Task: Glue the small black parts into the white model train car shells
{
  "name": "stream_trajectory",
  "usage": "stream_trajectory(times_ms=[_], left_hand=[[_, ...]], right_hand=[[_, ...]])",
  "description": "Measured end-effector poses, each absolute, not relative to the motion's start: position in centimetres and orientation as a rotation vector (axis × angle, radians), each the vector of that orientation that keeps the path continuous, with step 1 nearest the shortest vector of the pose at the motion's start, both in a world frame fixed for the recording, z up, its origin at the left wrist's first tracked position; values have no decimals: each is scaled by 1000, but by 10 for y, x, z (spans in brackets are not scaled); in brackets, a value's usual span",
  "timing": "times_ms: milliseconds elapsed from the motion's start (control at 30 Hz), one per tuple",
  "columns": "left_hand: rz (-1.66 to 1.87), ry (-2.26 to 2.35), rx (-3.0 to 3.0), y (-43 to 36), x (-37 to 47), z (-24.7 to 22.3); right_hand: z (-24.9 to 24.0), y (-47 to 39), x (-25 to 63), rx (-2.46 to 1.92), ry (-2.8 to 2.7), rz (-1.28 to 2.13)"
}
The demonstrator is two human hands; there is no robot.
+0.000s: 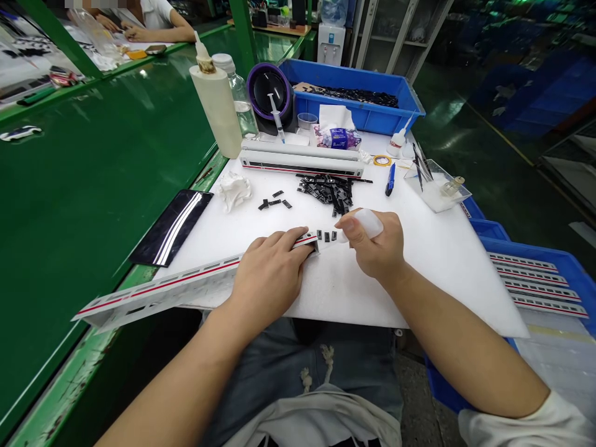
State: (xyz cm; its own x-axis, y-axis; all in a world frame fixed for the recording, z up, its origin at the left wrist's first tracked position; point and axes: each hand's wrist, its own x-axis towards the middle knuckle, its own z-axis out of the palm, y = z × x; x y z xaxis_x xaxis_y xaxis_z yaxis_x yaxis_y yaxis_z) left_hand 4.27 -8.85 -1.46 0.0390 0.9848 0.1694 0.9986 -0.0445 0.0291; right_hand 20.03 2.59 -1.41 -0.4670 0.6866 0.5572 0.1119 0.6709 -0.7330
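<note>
My left hand (272,270) is closed over the near-right end of a long white train-car shell (186,276) with a red stripe and window cut-outs. The shell slants down to the left, past the board's edge. My right hand (379,245) is wrapped round a small white squeeze bottle (369,222), its tip pointing left. Between the two hands, three small black pieces (326,236) lie in a row just off the shell's end. Beyond them is a heap of black parts (328,189), with several loose black pieces (274,202) to its left.
White train shells (302,162) lie behind the heap. A crumpled tissue (234,191), dark tablet (172,226), large cream bottle (216,112), blue pen (390,180) and clear tray (437,186) surround the work area. A blue bin (354,115) stands behind; another person sits at far left.
</note>
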Motion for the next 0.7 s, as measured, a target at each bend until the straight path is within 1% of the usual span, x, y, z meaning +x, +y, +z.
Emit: stream_trajectory(times_ms=[100,167,333,400,467,700], left_hand=[[-221,-2100,-2192,-88,43,-14],[-218,-2100,-2195,-88,43,-14],[-222,-2110,-2190,-89,42,-15],[-222,-2105,-2186,-90,42,-16],[-218,-2097,-2183,-90,42,-17],[-208,-2070,-2181,-92,42,-19]], right_hand=[[-13,26,202,-620,-1926,840],[-10,31,205,-635,-1803,927],[3,62,225,-499,-1318,1339],[9,76,236,-480,-1188,1517],[12,85,245,-496,-1097,1625],[7,101,249,-530,-1048,1744]])
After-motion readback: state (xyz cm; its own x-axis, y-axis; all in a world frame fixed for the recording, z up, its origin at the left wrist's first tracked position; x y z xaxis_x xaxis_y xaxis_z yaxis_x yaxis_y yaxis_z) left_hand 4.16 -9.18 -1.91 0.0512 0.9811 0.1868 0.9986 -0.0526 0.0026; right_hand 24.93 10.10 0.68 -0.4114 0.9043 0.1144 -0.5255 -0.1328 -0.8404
